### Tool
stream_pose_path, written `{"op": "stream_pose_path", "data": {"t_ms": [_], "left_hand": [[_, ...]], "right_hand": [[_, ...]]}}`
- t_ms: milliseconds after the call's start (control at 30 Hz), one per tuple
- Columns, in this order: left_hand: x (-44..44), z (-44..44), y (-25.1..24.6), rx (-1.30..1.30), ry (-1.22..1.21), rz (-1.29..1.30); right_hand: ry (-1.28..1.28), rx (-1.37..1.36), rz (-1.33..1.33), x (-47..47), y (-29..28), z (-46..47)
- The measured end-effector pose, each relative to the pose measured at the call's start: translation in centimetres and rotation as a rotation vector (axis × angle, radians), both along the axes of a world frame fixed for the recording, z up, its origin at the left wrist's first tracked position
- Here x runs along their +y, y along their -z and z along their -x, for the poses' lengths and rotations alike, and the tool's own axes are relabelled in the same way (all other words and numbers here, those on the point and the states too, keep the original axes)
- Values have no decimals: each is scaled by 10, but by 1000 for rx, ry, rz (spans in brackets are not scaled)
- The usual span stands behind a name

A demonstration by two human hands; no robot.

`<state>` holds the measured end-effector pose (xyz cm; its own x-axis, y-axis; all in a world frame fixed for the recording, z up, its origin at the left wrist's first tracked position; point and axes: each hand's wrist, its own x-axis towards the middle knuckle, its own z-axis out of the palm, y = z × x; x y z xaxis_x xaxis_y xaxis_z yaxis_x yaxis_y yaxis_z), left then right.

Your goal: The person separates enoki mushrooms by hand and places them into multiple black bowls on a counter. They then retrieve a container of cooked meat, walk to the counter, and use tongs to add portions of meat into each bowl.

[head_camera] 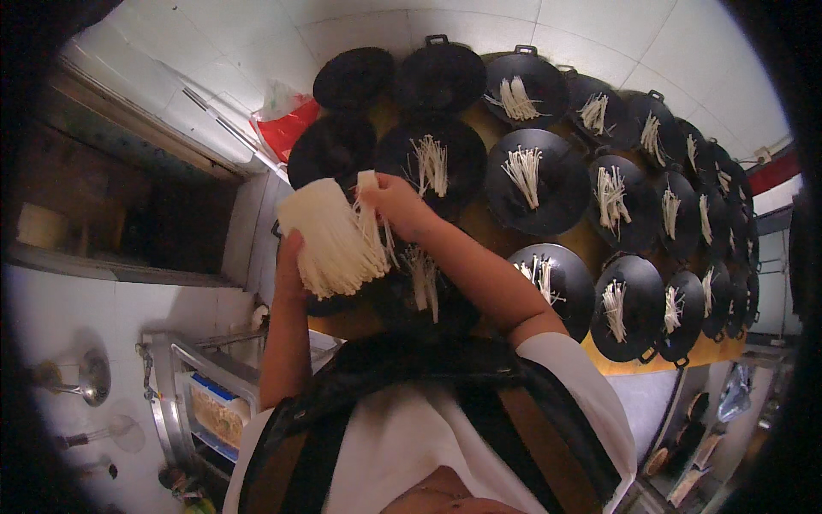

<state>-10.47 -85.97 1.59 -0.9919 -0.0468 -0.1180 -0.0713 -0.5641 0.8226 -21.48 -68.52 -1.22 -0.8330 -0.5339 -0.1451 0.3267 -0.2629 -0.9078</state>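
Observation:
My left hand (293, 257) holds a large bundle of enoki mushrooms (331, 238), with its cut base towards the top and the caps hanging down. My right hand (388, 199) pinches a small bunch of enoki (368, 215) by its base, at the right side of the bundle. Behind the hands are black woks; one wok (340, 148) holds nothing that shows, and the wok to its right (469, 148) has a clump of enoki (433, 164) in it. Another clump (422, 279) lies in a wok below my right forearm.
Rows of black woks (559, 199) stand on a wooden table (642, 366), many with enoki. Two woks at the back, one (440, 77) with its handle to the wall, show no mushrooms. A red plastic bag (289, 128), a metal rack (180, 360) and hanging ladles (95, 379) are on the left.

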Motion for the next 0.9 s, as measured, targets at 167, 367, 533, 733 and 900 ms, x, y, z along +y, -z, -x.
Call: {"op": "stream_pose_path", "data": {"t_ms": [167,367,533,733,900], "left_hand": [[-2,8,-2,-56,-53,-35],[-1,21,16,-47,-58,124],[-14,22,32,-55,-100,9],[-22,23,26,9,-126,-5],[-14,20,12,60,-137,-43]], "right_hand": [[-233,190,-249,5,-7,8],[-167,373,-437,4,-14,23],[189,398,-531,30,-22,106],[450,346,-285,73,-15,275],[260,715,-1264,78,27,297]]}}
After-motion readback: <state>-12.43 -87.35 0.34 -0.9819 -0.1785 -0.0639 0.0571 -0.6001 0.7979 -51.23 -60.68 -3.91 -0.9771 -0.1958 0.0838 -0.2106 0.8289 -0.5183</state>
